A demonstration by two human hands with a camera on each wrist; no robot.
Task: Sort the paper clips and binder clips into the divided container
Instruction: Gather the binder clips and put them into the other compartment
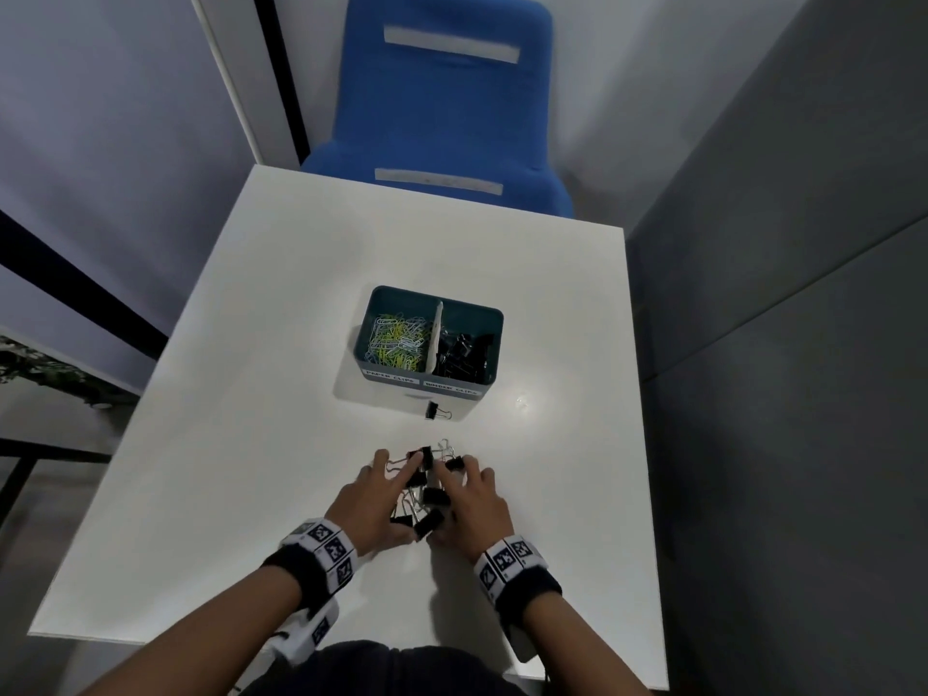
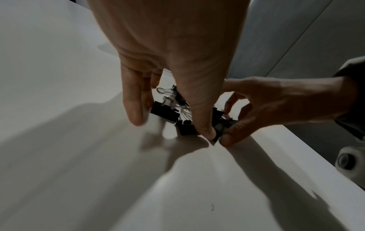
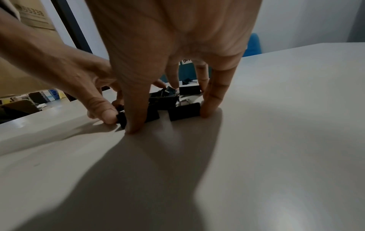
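Observation:
A pile of black binder clips (image 1: 427, 494) lies on the white table (image 1: 251, 444) near its front edge. My left hand (image 1: 381, 494) and right hand (image 1: 472, 497) close in on the pile from both sides, fingertips down on the table. In the left wrist view my left hand (image 2: 173, 125) holds clips (image 2: 166, 112) between thumb and fingers. In the right wrist view my right hand (image 3: 170, 120) straddles clips (image 3: 183, 111) the same way. One binder clip (image 1: 436, 410) lies alone before the teal divided container (image 1: 432, 381), which holds coloured paper clips on the left and binder clips on the right.
A blue chair (image 1: 442, 118) stands behind the table's far edge. A grey partition (image 1: 778, 344) runs along the table's right side. White labels mark the container's front wall.

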